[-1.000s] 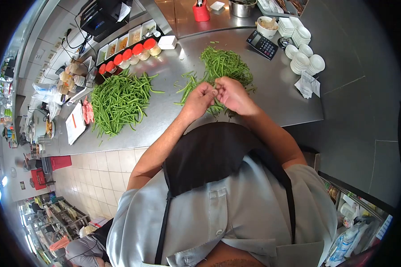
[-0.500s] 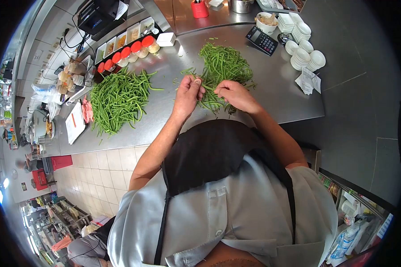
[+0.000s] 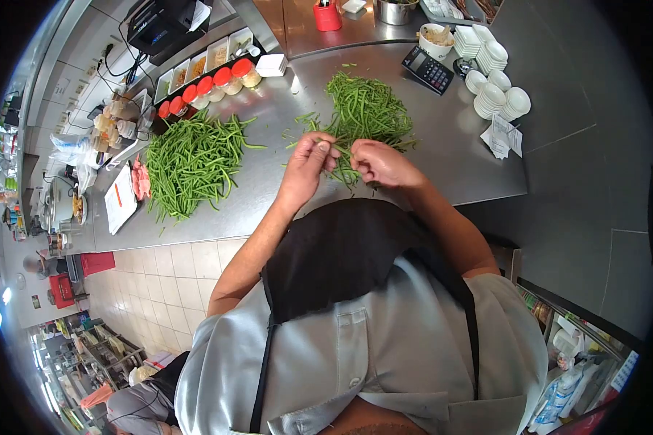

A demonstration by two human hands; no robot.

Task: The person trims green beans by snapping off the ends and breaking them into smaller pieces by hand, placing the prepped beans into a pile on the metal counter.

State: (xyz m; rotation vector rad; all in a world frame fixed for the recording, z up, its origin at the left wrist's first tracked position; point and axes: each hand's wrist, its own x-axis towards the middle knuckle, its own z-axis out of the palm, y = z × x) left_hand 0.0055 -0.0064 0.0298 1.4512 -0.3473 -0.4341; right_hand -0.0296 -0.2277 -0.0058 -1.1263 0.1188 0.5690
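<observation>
My left hand (image 3: 308, 167) was closed, thumb pressed against bent fingers, gripping a slim green bean (image 3: 343, 150) that poked out toward my other side. My right hand (image 3: 386, 163) faced it with the fingers curled inward, knuckles rounded, the tips just at the bean's far end; I could not tell whether they were pinching it. The bean sat in the gap between my two hands, over the near edge of the tangled green bean pile (image 3: 370, 109), a loose mound of thin, matte stalks lying every which way. Short green scraps (image 3: 292, 136) were scattered just beside it, on the brushed, softly reflecting metal of the worktable (image 3: 276, 116).

Off to my left spread a broader green bean heap (image 3: 196, 163), its smooth, rod-like pods crossing one another, a few straying out over the steel. Beyond it stood a row of clear, rounded jars (image 3: 228, 81) with glossy red lids, alongside small rectangular white tubs (image 3: 199, 69) set in a line. A crumpled pink cloth (image 3: 140, 180) lay near the heap, next to flat white papers (image 3: 120, 199).

On my right, a black calculator (image 3: 427, 70) with square keys lay at a slant, near smooth round white bowls (image 3: 491, 98) nested in stacks and some creased paper slips (image 3: 500, 136). My dark cloth apron (image 3: 334, 254) bulged just below the table's edge.
</observation>
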